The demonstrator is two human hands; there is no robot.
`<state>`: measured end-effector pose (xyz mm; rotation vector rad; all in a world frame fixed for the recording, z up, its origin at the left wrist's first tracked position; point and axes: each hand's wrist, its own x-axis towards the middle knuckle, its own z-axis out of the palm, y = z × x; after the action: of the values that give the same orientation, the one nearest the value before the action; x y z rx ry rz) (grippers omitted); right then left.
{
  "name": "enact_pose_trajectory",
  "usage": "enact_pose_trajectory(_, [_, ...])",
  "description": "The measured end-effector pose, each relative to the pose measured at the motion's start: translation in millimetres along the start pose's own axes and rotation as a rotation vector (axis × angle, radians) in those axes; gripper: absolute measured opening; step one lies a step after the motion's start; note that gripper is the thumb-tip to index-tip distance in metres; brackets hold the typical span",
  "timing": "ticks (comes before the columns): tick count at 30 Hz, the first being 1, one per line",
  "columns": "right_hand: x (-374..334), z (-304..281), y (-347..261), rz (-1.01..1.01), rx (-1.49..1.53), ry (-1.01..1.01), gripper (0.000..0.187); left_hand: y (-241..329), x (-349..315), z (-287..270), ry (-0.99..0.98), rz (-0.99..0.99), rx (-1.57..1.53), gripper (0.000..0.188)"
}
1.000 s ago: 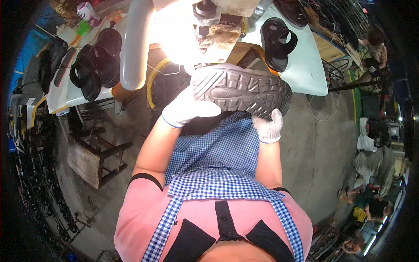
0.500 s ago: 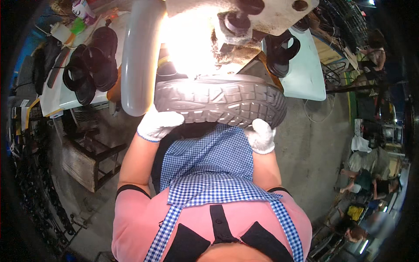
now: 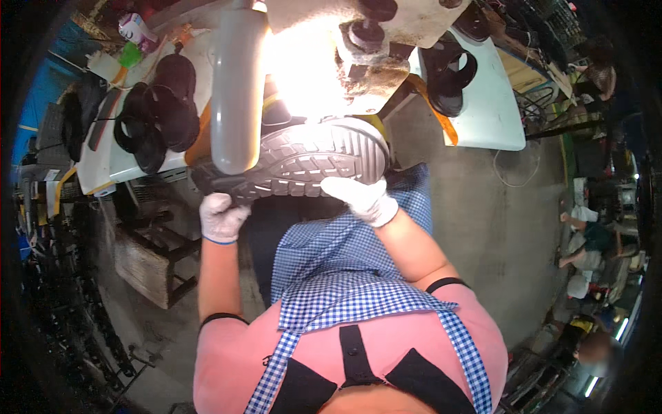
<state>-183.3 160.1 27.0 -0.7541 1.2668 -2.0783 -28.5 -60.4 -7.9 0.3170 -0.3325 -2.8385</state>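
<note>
A black shoe (image 3: 314, 157) is held on its side beneath a brightly lit machine head (image 3: 376, 69), its treaded sole toward me. In a white glove, my left hand (image 3: 222, 218) is closed around the shoe's left end. My right hand (image 3: 364, 199), gloved too, grips the sole's lower edge near the right end, thumb laid along the tread. Part of the shoe's left end is covered by a grey rounded cylinder (image 3: 236, 110) hanging from above. Glare and the sole hide the shoe's upper and the spot where it meets the machine.
Black shoes (image 3: 162, 110) stand on the pale table at left, and another dark shoe (image 3: 448, 76) on the white tabletop (image 3: 493, 110) at right. A wooden stool (image 3: 148, 265) is on the floor at lower left. Other people (image 3: 596, 241) sit far right.
The shoe has slid left and turned under the machine head. My left hand moved from the sole's lower edge to its left end; my right hand moved left with the shoe.
</note>
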Motion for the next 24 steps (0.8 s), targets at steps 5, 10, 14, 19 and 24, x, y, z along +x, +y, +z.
enact_pose_trajectory(5, [19.9,-13.1,-20.7,0.353,-0.147,-0.124,0.052,-33.0,-4.7,-17.6,-0.094,0.142,0.164,0.092])
enact_pose_trajectory(10, [44.4,-15.5,-46.2,0.396,-0.246,-0.333,0.054,-15.5,10.2,2.1,0.102,0.29,0.536,0.087])
enact_pose_trajectory(14, [76.2,-20.2,-45.7,0.381,-0.239,-0.699,0.051,-18.3,42.8,49.9,-0.21,0.068,0.717,0.07])
enact_pose_trajectory(19, [72.5,-4.8,-56.7,0.275,-0.357,-0.62,0.055,-43.7,39.1,92.9,-0.128,0.1,0.95,0.035])
enact_pose_trajectory(24, [3.4,-2.6,0.1,-0.317,-0.774,0.256,0.055,-65.1,28.1,96.7,-0.059,0.2,0.84,0.036])
